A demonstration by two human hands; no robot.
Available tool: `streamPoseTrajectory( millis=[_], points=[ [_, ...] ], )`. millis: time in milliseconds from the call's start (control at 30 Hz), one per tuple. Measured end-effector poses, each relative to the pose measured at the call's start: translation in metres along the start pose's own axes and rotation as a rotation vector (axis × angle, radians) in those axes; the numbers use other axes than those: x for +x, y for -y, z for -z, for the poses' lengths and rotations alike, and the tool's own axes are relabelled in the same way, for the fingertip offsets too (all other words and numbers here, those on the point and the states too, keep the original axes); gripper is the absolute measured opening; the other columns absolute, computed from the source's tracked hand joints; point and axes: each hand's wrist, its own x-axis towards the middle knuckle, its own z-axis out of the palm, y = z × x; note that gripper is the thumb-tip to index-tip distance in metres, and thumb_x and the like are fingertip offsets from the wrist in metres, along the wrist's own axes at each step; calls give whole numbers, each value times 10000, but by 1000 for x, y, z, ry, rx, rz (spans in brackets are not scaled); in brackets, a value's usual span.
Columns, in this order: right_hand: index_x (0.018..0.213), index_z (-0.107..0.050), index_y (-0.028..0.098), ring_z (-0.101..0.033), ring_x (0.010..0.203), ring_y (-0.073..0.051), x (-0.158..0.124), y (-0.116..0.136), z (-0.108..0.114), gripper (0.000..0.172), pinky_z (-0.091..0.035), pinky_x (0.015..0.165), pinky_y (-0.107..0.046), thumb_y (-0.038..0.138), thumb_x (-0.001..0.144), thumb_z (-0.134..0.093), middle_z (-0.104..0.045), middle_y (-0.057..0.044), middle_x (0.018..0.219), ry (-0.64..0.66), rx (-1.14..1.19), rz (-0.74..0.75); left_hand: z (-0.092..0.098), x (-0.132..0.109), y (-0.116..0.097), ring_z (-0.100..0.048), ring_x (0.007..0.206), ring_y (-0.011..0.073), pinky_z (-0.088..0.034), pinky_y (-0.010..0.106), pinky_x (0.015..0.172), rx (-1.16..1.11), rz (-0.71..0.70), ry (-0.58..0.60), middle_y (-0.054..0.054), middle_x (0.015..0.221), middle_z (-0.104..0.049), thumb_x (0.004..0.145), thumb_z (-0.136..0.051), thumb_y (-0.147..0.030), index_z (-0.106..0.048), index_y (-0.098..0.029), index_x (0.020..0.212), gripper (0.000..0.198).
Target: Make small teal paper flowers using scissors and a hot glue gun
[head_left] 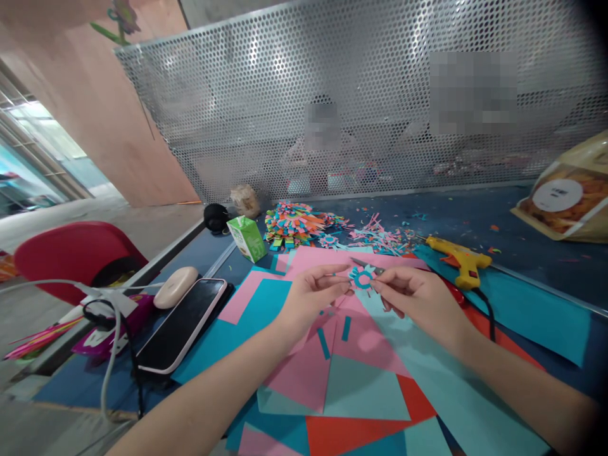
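Note:
A small paper flower [363,277] with a blue ring, a pink centre and pale petals is held up between my two hands. My left hand [313,292] pinches its left edge with thumb and forefinger. On the opposite edge, my right hand [412,290] is closed on it the same way. A dark pointed blade [365,263], apparently of scissors, shows behind the flower; I cannot tell whether my right hand holds it. Beneath the hands are pink paper sheets [304,373] and two short blue paper strips [346,329].
A yellow glue gun [458,256] lies right of my right hand, its cable trailing forward. Finished paper flowers [292,225] are heaped behind, near a green carton [247,239]. A phone [183,326] lies left. A perforated metal screen [285,95] borders the back, with people beyond.

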Motion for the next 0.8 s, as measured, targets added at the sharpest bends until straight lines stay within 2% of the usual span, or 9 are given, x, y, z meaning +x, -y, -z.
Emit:
streamPoseTrajectory(
  millis=[267,633,800],
  points=[
    [654,-567,181,-415,368,-69,1,-3,0,204,-313,371,-205,364,742,-593,-514,37,473,-4,-10,26,2,2,4,-657,731,146,-383,171,520,33,13,20,54,771,-706,677,-710,-244,-661,-164,1006,343],
    [638,-568,184,-410,364,-65,1,-2,0,190,-306,367,-203,344,736,-594,-514,37,468,2,-15,14,2,1,4,-660,755,162,-379,180,523,18,19,34,60,778,-706,682,-702,-239,-665,-164,991,320],
    [665,-581,183,-415,365,-71,0,-4,3,225,-321,368,-205,396,736,-601,-519,31,468,-40,17,18,1,2,3,-640,756,156,-388,186,521,13,22,18,67,866,-697,610,-748,-222,-654,-161,1012,417]
  ],
)
